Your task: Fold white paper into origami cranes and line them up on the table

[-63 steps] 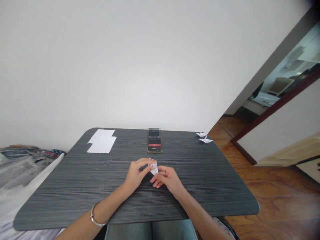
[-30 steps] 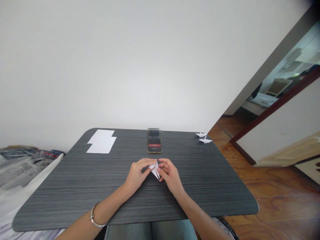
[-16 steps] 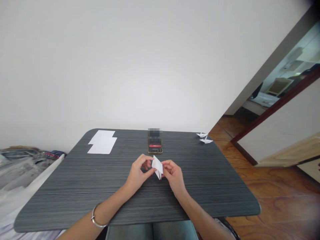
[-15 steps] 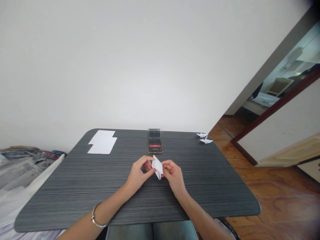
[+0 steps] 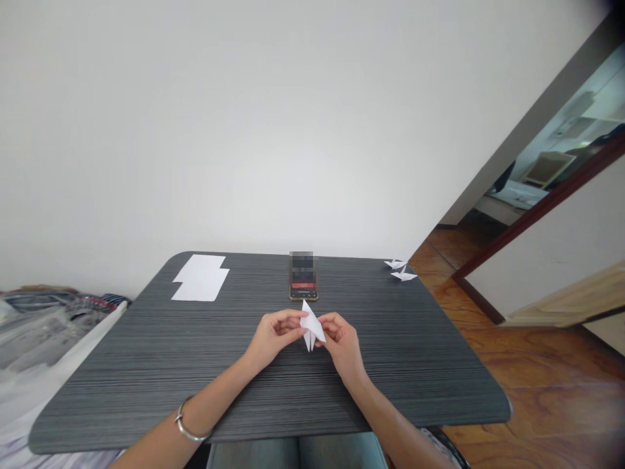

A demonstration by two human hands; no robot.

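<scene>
A folded piece of white paper (image 5: 311, 324) is held up between both hands over the near middle of the dark table. It has a pointed top and two narrow points hanging below. My left hand (image 5: 274, 335) pinches its left edge between thumb and fingers. On the other side, my right hand (image 5: 342, 339) is closed on its right edge, with the fingertips partly behind the paper. Just beyond the paper lies a phone (image 5: 303, 277) with its screen lit. Two folded paper cranes (image 5: 403, 276) sit at the table's far right corner.
White paper sheets (image 5: 201, 279) overlap at the far left of the table (image 5: 161, 365). A white wall (image 5: 303, 130) rises behind the table. Clothes and plastic-wrapped items (image 5: 49, 326) are heaped at the left. Wooden flooring (image 5: 551, 378) and a doorway are on the right.
The folded paper has turned and its upper part has opened wider, its right corner now reaching further right. Both hands keep hold, with the left fingers straighter along its edge.
</scene>
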